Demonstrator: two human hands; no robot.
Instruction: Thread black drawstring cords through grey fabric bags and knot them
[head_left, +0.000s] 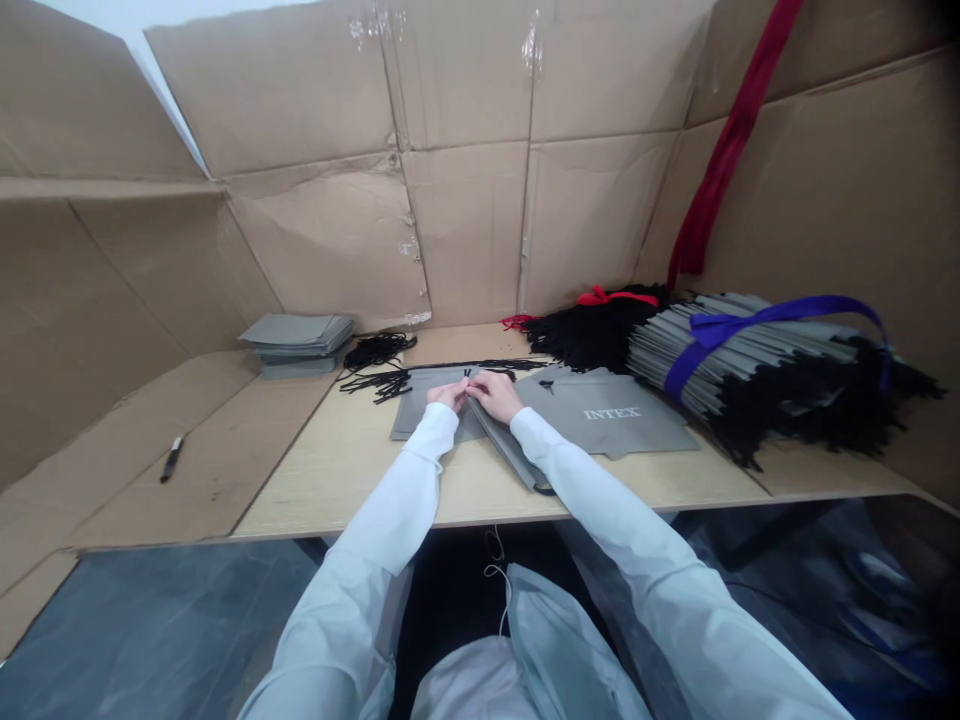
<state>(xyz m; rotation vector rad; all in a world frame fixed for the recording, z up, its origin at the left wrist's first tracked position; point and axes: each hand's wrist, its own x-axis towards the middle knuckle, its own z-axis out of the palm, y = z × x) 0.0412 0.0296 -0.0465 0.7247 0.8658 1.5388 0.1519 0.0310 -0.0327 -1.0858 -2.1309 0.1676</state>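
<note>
My left hand (448,395) and my right hand (493,394) meet over a flat grey fabric bag (424,415), their fingertips pinched together. Two thin black cord ends (466,373) stick up between them, and both hands seem to grip these, though the fingers hide most of the grip. A folded grey bag edge (514,455) runs toward me under my right wrist. To the right lies a grey bag printed INTEX (604,425). A black cord (510,364) stretches along the far side of the bags.
Loose black cords (377,365) lie left of my hands, beyond them a stack of grey bags (296,345). A large bundle tied with blue ribbon (739,350) and a red-tied black cord bundle (592,328) fill the right. A black marker (172,459) lies on the cardboard-covered left. Cardboard walls surround the wooden table (480,490).
</note>
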